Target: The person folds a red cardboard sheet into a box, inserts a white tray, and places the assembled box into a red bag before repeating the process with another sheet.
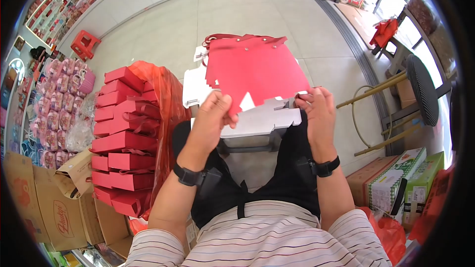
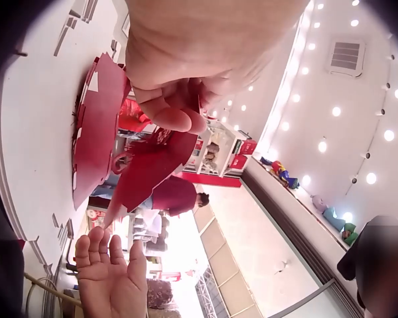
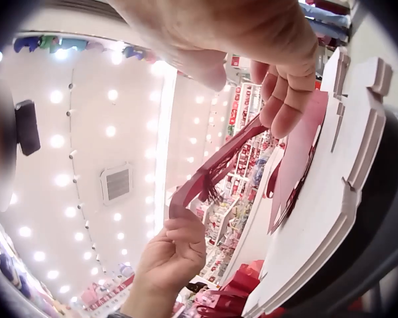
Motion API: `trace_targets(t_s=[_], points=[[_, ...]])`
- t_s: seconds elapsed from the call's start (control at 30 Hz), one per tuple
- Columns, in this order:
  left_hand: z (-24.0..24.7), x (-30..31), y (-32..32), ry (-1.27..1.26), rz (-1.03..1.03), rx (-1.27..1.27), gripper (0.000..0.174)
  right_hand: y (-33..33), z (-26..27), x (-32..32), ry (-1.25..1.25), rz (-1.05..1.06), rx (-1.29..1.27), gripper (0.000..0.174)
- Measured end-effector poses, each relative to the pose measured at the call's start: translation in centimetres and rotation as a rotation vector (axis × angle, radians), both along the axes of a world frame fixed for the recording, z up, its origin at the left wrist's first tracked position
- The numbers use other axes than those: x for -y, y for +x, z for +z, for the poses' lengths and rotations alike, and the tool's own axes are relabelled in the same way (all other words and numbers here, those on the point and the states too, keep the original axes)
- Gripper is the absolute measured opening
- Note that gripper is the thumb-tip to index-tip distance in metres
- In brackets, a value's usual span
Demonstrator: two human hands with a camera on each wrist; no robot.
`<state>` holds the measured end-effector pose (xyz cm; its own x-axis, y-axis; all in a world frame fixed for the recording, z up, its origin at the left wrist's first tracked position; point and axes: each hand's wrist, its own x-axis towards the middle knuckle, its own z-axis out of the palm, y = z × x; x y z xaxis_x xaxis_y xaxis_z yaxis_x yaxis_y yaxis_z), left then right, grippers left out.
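Note:
A red flat-cut cardboard piece [image 2: 152, 169] with notched edges is held up in front of the person's body. My left hand [image 1: 213, 113] pinches its near left corner between thumb and fingers. At the opposite end, my right hand [image 1: 320, 113] has its fingers at the edge; the left wrist view shows its palm [image 2: 113, 281] with fingers extended. Behind the raised piece, more red cardboard sheets [image 2: 98, 132] with ribbons lie on a white stool [image 1: 262, 122]. In the head view the raised piece overlaps these sheets.
Red ribboned boxes [image 1: 131, 143] are stacked at the left in an orange plastic bag [image 1: 170, 94]. Beyond them are pink packaged goods [image 1: 59, 104] and a cardboard carton [image 1: 59, 220]. On the right stand a round-seated stool [image 1: 420, 91] and several boxes [image 1: 391, 180]. A red stool [image 1: 85, 44] is farther back.

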<state>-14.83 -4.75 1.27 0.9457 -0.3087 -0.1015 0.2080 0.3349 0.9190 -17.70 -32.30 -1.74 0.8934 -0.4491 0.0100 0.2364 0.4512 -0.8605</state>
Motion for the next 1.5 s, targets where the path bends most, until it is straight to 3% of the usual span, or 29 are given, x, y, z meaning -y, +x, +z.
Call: trace_targets(t_s=[0.17,0.3,0.4,0.6,0.8,1.0,1.2,1.3,1.4,1.5], points=[[-2.4,3.4,-2.3,0.046,-0.101,0.083,0.017,-2.1,-0.8,4.9,0.285,-0.139,0.073,0.033],[-2.5,5.3,-3.9,0.018,-0.139,0.080,0.022,-3.8,1.8,3.2,0.172,0.051,0.082,0.046],[-2.0,5.2,-4.9,0.069,-0.196,0.110,0.025,-3.8,2.3,2.3,0.079,0.049,0.033,0.049],[-3.4,4.2,-5.5,0.124,-0.284,0.104,0.030,-3.5,-2.0,3.1,0.438,0.076,-0.046,0.048],[-4.7,3.9,-5.5,0.233,-0.331,0.093,0.030,-4.3,-0.7,2.9,0.057,0.147,-0.030,0.052],[-4.6,4.0,-6.1,0.181,-0.265,0.017,0.029,-3.8,1.9,-0.2,0.106,0.100,0.047,0.056],[-4.2,3.2,-6.0,0.109,-0.219,-0.085,0.030,-4.3,2.9,-3.1,-0.096,0.194,-0.045,0.051],[-3.7,3.4,-6.3,0.164,-0.286,-0.030,0.031,-4.1,2.2,-3.9,-0.043,0.221,-0.012,0.041],[-2.3,3.4,-6.1,0.407,-0.410,-0.038,0.032,-3.9,2.1,-3.4,-0.029,0.199,0.027,0.039],[2.0,2.2,-6.1,0.611,-0.297,0.066,0.033,-3.8,2.5,-1.9,-0.087,0.196,0.046,0.038]])
